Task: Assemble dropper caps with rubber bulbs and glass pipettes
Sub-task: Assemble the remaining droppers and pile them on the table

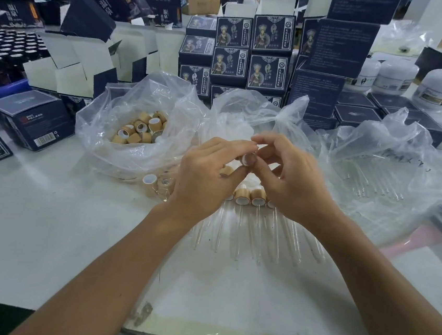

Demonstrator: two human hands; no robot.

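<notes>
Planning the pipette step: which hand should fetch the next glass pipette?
Probably right. The bag of pipettes lies on the right hand's side, while the left hand grips the cap.

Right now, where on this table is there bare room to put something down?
The near left of the table, in front of the bag of wooden caps, looks bare, as does the strip along the near edge. It is crowded under the hands, where finished droppers lie in a row, and behind, among bags and stacked boxes.

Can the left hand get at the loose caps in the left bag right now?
Probably not yet: the left hand grips the cap being assembled. The bag gapes open over the loose caps, nothing blocking.
</notes>
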